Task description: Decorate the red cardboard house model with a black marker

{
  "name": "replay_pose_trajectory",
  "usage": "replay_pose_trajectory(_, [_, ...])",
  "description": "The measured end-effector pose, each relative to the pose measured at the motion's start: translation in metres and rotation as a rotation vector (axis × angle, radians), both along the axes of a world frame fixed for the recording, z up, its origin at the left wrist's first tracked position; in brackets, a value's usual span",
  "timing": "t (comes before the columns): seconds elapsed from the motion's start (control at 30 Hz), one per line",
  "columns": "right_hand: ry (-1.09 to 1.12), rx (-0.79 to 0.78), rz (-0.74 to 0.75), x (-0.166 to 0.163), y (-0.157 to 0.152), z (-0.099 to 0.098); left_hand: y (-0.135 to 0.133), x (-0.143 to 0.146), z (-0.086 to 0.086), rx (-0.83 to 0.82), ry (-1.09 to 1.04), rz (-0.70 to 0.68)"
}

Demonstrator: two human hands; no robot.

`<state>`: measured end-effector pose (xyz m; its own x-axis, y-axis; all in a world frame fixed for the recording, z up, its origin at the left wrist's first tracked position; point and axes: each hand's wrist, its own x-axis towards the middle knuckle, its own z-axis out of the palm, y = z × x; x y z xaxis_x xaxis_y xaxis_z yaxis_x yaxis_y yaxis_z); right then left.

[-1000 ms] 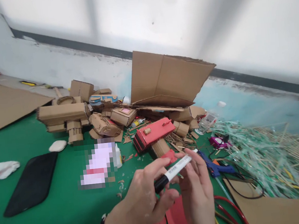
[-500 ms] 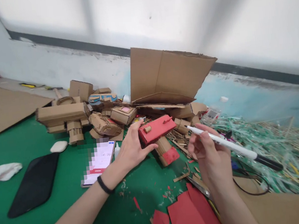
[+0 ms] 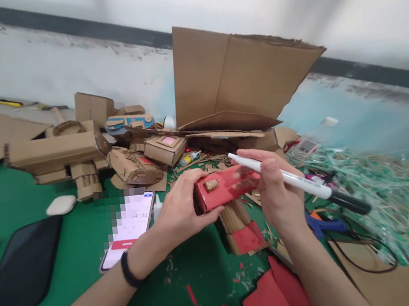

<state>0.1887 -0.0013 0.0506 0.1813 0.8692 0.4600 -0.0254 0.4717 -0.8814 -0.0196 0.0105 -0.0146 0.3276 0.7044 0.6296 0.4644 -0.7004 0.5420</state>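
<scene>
My left hand (image 3: pixel 185 204) is closed around the left end of a red-covered cardboard model (image 3: pixel 221 198), thumb along its lower edge. A small rolled cardboard piece (image 3: pixel 211 185) sits on its top face. Below it extends a brown cardboard handle (image 3: pixel 235 215) with a red band (image 3: pixel 248 237) at its end. My right hand (image 3: pixel 281 198) grips a white marker (image 3: pixel 305 186), its black end (image 3: pixel 350 201) pointing right and its tip up to the left, above the model. My right fingers overlap the model's right end; whether they touch it I cannot tell.
Cardboard models (image 3: pixel 58 151) and a large upright cardboard sheet (image 3: pixel 214 74) stand behind. A phone (image 3: pixel 135 228) and black pouch (image 3: pixel 23 269) lie left. Red sheets (image 3: pixel 270 294), a blue glue gun (image 3: pixel 323 225) and tangled green-clear plastic strips (image 3: pixel 379 183) are at the right.
My right hand has moved left with the marker, bringing its fingers over the red model's right end. My left hand still holds the model. The camera view has shifted.
</scene>
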Motion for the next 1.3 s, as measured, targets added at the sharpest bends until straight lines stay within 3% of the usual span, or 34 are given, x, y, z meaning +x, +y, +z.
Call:
replay_pose_trajectory(0.2, [-0.044, 0.033, 0.096, -0.002, -0.004, 0.000, -0.008, -0.001, -0.004, -0.003, -0.064, 0.007])
replay_pose_trajectory(0.47, [-0.289, -0.050, -0.123, -0.010, -0.011, 0.004, -0.010, -0.001, -0.001, -0.055, -0.084, -0.003])
replay_pose_trajectory(0.73, [-0.299, -0.141, -0.160, -0.021, -0.021, 0.012, -0.010, 0.001, -0.002, -0.057, -0.086, -0.009])
replay_pose_trajectory(1.3, [-0.271, -0.173, -0.107, -0.020, -0.021, 0.015, -0.009, 0.001, 0.000, -0.031, -0.076, -0.015])
